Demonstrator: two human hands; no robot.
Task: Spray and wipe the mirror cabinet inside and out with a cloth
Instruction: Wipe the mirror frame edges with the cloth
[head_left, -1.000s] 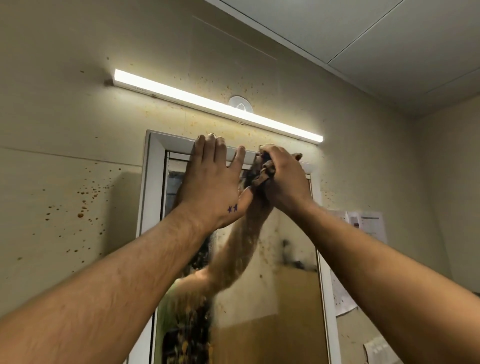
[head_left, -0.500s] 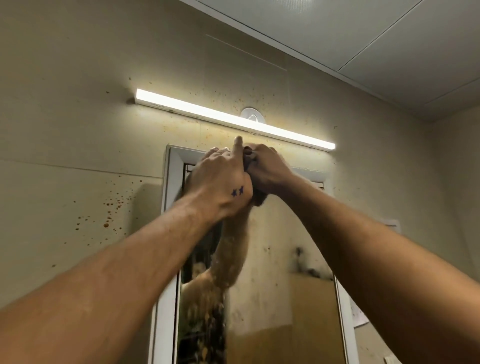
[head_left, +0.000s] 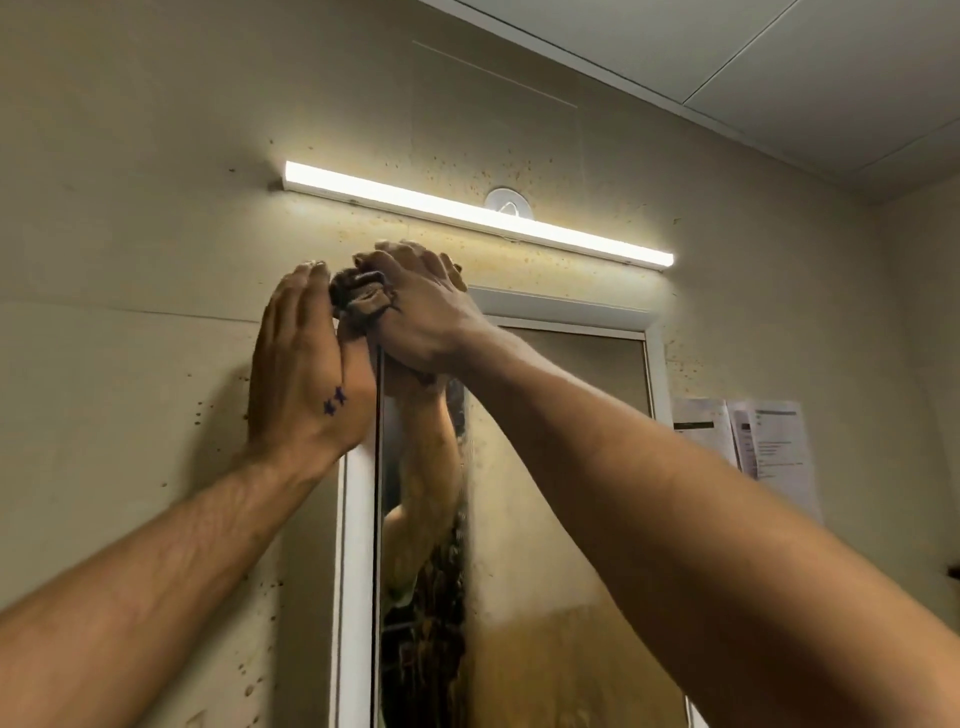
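The mirror cabinet (head_left: 566, 306) has a white frame and a smeared, spotted mirror door (head_left: 561, 519) on the beige wall. My right hand (head_left: 421, 317) grips a bunched dark brown cloth (head_left: 361, 296) against the cabinet's top left corner. My left hand (head_left: 301, 374) lies flat with straight fingers on the wall and the frame's left edge, just beside the cloth. The mirror reflects my raised arm.
A lit strip light (head_left: 478, 218) runs along the wall just above the cabinet, with a small round fitting (head_left: 508, 203) behind it. Brown splatter dots the wall. Paper sheets (head_left: 753, 447) hang on the wall to the right. The ceiling is close overhead.
My right hand with the cloth has slid left along the cabinet's top edge to its left corner. My left hand has shifted left off the mirror onto the frame edge and wall.
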